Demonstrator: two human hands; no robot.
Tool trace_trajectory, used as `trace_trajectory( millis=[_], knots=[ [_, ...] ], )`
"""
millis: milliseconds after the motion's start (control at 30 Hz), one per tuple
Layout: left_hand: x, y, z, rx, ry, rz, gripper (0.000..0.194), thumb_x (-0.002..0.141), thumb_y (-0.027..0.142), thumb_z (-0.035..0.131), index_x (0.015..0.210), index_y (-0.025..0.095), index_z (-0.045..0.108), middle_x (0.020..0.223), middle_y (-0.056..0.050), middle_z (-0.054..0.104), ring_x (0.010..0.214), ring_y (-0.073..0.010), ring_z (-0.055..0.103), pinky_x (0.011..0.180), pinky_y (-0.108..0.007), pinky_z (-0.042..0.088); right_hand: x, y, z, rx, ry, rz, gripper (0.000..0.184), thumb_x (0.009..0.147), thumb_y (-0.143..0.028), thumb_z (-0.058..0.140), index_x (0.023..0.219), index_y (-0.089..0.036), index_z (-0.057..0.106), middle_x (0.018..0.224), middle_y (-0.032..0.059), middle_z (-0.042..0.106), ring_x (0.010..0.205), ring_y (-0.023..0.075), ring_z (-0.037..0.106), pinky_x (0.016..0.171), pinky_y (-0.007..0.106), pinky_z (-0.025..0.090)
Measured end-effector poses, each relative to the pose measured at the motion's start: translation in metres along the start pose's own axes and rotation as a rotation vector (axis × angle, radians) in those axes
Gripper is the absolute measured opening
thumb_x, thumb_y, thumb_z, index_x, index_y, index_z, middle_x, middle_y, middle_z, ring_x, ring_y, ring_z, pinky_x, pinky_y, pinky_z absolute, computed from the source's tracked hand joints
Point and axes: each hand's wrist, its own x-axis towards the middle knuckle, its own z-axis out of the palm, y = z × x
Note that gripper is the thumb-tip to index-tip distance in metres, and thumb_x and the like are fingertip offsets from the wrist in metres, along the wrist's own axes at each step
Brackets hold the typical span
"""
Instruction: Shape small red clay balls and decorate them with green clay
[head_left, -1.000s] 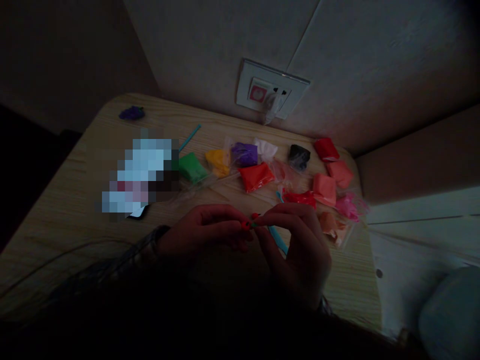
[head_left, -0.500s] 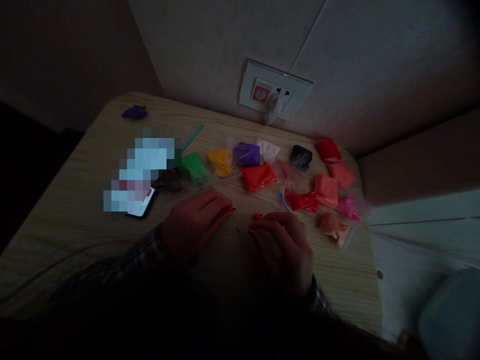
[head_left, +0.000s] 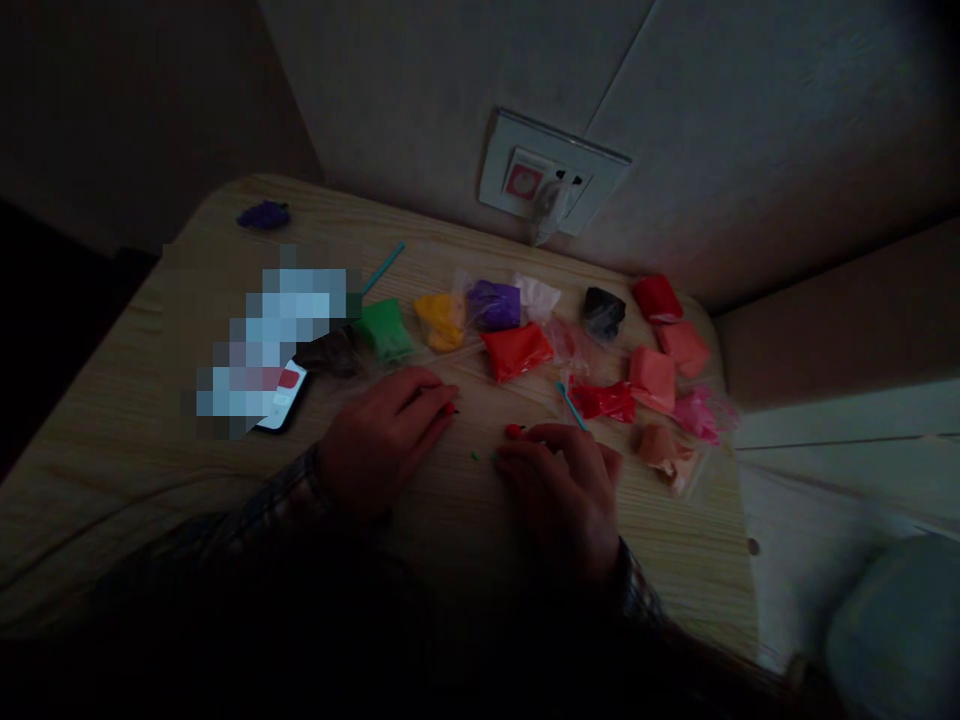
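Observation:
On the wooden table point(head_left: 150, 440), my left hand point(head_left: 382, 432) lies with its fingers pressed together, pinching a tiny red clay piece point(head_left: 448, 408) at the tips. My right hand point(head_left: 561, 482) rests on the table with its fingers curled under, and what they hold is hidden. Another small red clay piece point(head_left: 513, 431) lies just beyond its knuckles. A tiny green clay bit point(head_left: 475, 456) lies on the wood between the two hands. A teal stick tool point(head_left: 570, 402) lies just behind my right hand.
Several bags of clay lie in a row behind the hands: green point(head_left: 386, 328), yellow point(head_left: 441, 320), purple point(head_left: 495, 303), red point(head_left: 517, 350), black point(head_left: 602, 310). A phone point(head_left: 283, 395) lies left. A purple clay lump point(head_left: 262, 214) sits far left. A wall socket point(head_left: 551, 180) is behind.
My hands were joined above the table on one small red piece; they have come apart and dropped to the tabletop, each by a red bit. The left hand slid slightly left.

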Motion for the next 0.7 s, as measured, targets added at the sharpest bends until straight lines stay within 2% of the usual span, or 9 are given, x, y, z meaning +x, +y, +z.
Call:
trace_trajectory(
  millis=[133, 333, 533, 700],
  knots=[
    [0.0, 0.0, -0.003, 0.03, 0.097, 0.11, 0.018, 0.091, 0.017, 0.047, 0.1, 0.012, 0.061, 0.093, -0.008, 0.065, 0.082, -0.0175, 0.062, 0.071, -0.028, 0.054, -0.002, 0.004, -0.004, 0.016, 0.003, 0.017, 0.009, 0.087, -0.023, 0.057, 0.085, -0.019, 0.065, 0.087, 0.0031, 0.062, 0.079, 0.0164, 0.058, 0.076, 0.034, 0.034],
    [-0.001, 0.007, 0.002, -0.041, 0.126, 0.386, 0.015, 0.089, 0.015, 0.048, 0.087, 0.014, 0.062, 0.085, -0.006, 0.064, 0.074, -0.0161, 0.058, 0.064, -0.027, 0.052, -0.011, 0.019, -0.02, -0.103, 0.002, 0.117, 0.007, 0.086, -0.023, 0.057, 0.088, -0.019, 0.063, 0.089, 0.0038, 0.059, 0.085, 0.0195, 0.056, 0.078, 0.036, 0.035],
    [-0.011, 0.009, 0.018, -0.043, 0.164, 0.429, 0.012, 0.086, 0.019, 0.055, 0.094, 0.014, 0.063, 0.096, -0.008, 0.064, 0.086, -0.0209, 0.056, 0.073, -0.035, 0.052, -0.017, 0.026, -0.024, -0.134, -0.033, 0.198, 0.018, 0.087, -0.035, 0.054, 0.092, -0.019, 0.058, 0.09, 0.0047, 0.058, 0.086, 0.0225, 0.055, 0.082, 0.04, 0.035],
    [-0.008, 0.01, 0.011, 0.005, 0.146, 0.445, 0.013, 0.087, 0.019, 0.054, 0.095, 0.013, 0.063, 0.095, -0.008, 0.067, 0.087, -0.0214, 0.059, 0.072, -0.035, 0.053, -0.02, 0.024, -0.027, -0.117, -0.06, 0.207, 0.016, 0.086, -0.035, 0.056, 0.09, -0.02, 0.06, 0.088, 0.0034, 0.057, 0.079, 0.0204, 0.055, 0.079, 0.038, 0.035]
  ],
)
